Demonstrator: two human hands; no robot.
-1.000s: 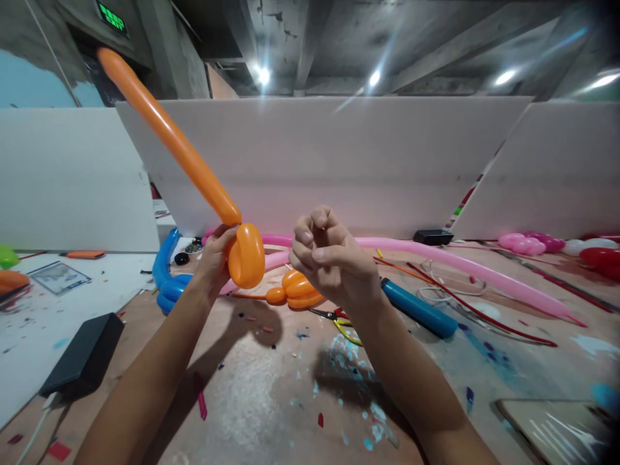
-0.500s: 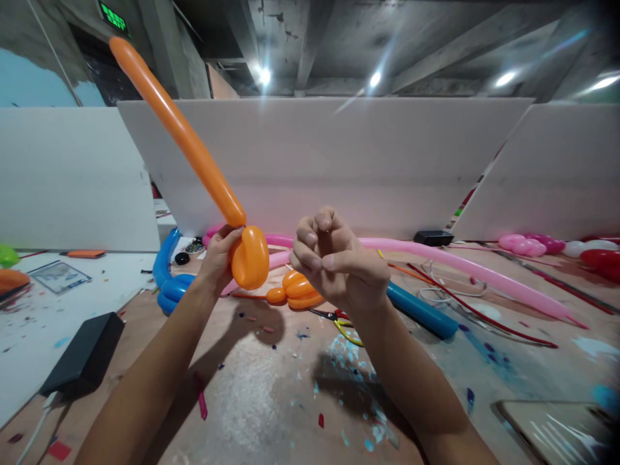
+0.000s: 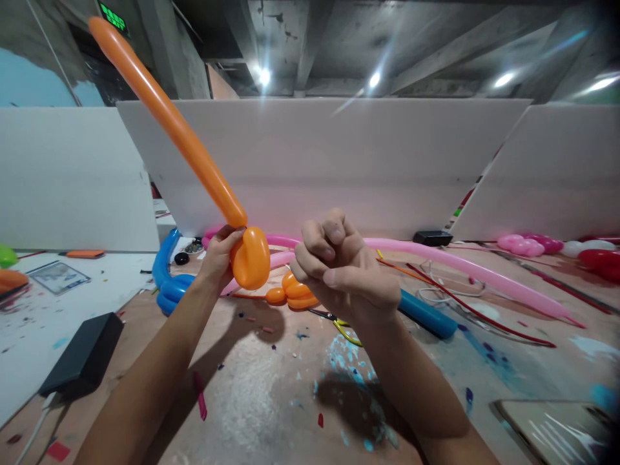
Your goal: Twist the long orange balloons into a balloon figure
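An orange balloon (image 3: 194, 152) is gripped by the left hand (image 3: 217, 255) at the twist where its long tube meets a small folded bubble, the tube slanting up and away to the left above the table (image 3: 271, 394). The right hand (image 3: 346, 271) is held just right of that bubble with its fingers curled shut, and whether anything is pinched in them cannot be told. Behind the balloon, on the table, lie a small orange twisted piece (image 3: 293, 292), a long pink balloon (image 3: 465, 268), a blue pump (image 3: 426, 314) and scissors (image 3: 339, 323).

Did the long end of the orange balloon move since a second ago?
Yes. The orange balloon swung its far tip up and to the left, judged against the green sign on the ceiling beam. The left hand holds it.
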